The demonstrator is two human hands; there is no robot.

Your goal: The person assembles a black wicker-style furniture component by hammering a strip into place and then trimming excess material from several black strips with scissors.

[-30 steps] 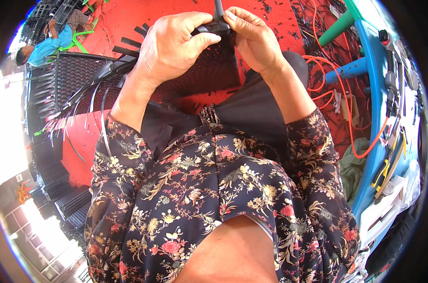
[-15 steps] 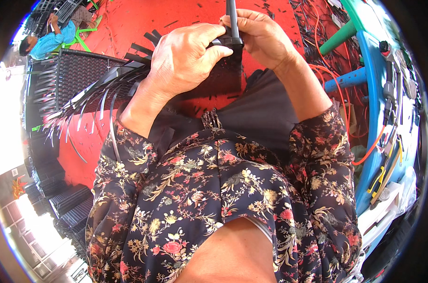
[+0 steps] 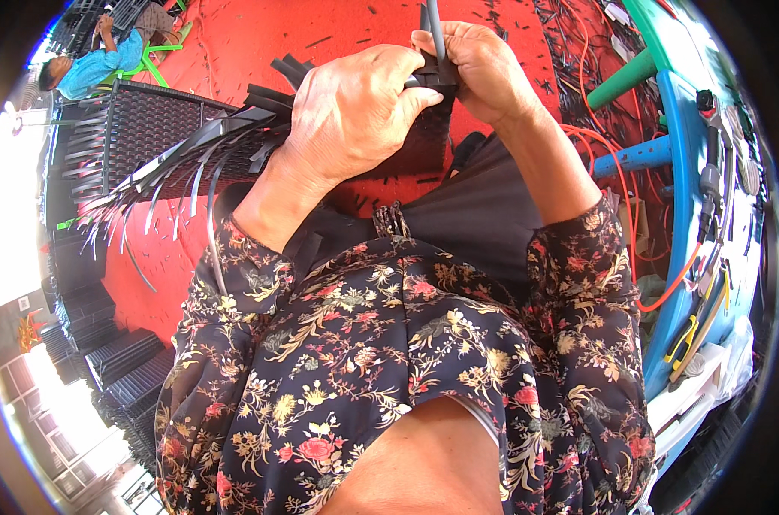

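Up at the top middle, my left hand (image 3: pixel 355 107) is closed, its thumb and forefinger pinching a dark strip at the corner of a black woven piece (image 3: pixel 430 137). Close beside it on the right, my right hand (image 3: pixel 486 75) is closed around a grey-black flat strip (image 3: pixel 437 36) that stands upright from that corner. The right fingertips are partly hidden behind the strip. Many loose black strips (image 3: pixel 196 142) fan out to the left of my left wrist. Beyond them stands a black woven panel (image 3: pixel 158 129); whether it joins the piece in my hands I cannot tell.
Red floor (image 3: pixel 261 39) is littered with black offcuts. On the right, a blue table (image 3: pixel 671 309) bears tools, including yellow-handled cutters (image 3: pixel 683 339). An orange hose (image 3: pixel 677 283) hangs beside it. Stacked black pieces (image 3: pixel 128 369) stand at the left; a person in blue (image 3: pixel 106 64) sits far left.
Both hands and the piece have shifted slightly right and down in the picture. The upright strip leans a little more to the left at its top. Both grips look the same.
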